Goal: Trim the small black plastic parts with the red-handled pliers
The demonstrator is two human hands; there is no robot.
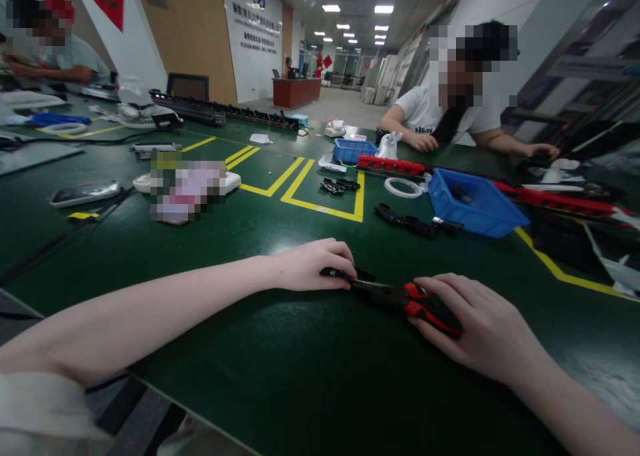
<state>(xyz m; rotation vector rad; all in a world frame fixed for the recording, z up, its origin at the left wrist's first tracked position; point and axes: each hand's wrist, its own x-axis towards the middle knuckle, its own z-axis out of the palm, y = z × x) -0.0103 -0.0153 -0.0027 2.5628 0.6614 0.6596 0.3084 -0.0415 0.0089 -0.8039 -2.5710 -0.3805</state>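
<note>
Near the middle of the green table, my left hand [320, 266] is closed around a small black part [364, 275], pressing it close to the tabletop. My right hand [477, 319] grips red-and-black handled pliers [413, 301]. The jaws of the pliers point left and meet the black part beside my left fingertips. Whether the jaws bite on it or only touch it, I cannot tell. My fingers hide much of the black part. Beyond my hands lie more black parts [407, 221], joined in a short row.
A blue bin [475, 206] stands to the right, with a white ring [403, 188] beside it. A smaller blue bin [354, 151] and red strips [393, 165] lie farther back. At left are a phone [193, 189] and a cable [50, 243]. A co-worker [450, 109] sits across the table.
</note>
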